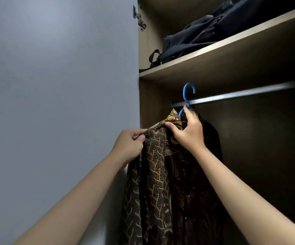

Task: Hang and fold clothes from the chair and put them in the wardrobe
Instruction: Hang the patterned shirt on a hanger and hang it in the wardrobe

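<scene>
Two hands are up at one shirt (161, 174) on one blue hanger (187, 96), inside the wardrobe (249, 55). Left hand (129, 144) pinches the shirt's shoulder edge beside the grey door (54, 85). Right hand (189, 131) grips the collar and hanger neck, fingers curled. One hook shows raised in front of the single rail (240, 94), apparently not resting on it. One dark bag (205, 32) lies on the shelf above, its right end cut off. The shirt's right side fades into shadow.

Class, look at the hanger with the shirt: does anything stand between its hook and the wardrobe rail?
Nothing visible does. The blue hanger, held by the right hand, has its hook raised at the rail, whose nearby stretch is bare. The left hand pinches the shirt.
</scene>
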`<state>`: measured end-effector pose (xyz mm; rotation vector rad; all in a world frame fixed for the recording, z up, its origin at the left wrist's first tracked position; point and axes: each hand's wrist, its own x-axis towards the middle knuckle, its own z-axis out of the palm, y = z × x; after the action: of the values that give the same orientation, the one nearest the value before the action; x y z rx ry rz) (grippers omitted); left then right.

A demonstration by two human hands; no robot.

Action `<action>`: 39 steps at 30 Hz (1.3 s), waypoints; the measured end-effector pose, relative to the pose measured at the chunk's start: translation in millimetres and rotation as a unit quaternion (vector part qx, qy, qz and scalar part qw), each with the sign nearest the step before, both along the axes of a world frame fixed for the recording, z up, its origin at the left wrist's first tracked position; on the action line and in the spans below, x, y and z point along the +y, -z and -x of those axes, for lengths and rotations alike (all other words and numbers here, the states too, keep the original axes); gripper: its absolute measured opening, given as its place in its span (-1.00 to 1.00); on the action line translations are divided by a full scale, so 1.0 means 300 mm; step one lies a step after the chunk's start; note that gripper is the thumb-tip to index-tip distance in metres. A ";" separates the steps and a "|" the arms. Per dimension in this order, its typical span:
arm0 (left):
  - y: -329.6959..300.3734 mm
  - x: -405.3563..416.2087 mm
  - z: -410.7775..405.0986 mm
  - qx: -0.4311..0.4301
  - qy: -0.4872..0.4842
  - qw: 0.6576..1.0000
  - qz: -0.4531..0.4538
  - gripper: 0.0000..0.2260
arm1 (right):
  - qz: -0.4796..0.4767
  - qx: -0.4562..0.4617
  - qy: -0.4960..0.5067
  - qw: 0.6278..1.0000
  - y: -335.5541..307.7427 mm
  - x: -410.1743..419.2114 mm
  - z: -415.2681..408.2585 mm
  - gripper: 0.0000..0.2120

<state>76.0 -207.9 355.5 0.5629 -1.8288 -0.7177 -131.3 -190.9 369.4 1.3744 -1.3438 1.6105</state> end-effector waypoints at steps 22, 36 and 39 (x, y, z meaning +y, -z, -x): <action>-0.115 -0.110 0.522 0.029 0.042 0.994 0.097 -0.71 | -0.105 -0.055 0.126 0.985 -0.175 0.084 0.533 -0.20; -0.006 -0.151 0.609 0.000 0.059 0.994 0.094 -0.72 | -0.184 -0.052 0.184 0.964 -0.067 0.094 0.597 -0.18; 0.005 -0.147 0.569 0.000 0.057 0.992 0.109 -0.76 | -0.156 -0.027 0.251 0.955 -0.070 0.096 0.556 -0.22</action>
<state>-94.8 -252.1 354.0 0.3176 -1.9210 -0.5823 -298.0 -162.1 390.5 1.0388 -1.8617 1.1339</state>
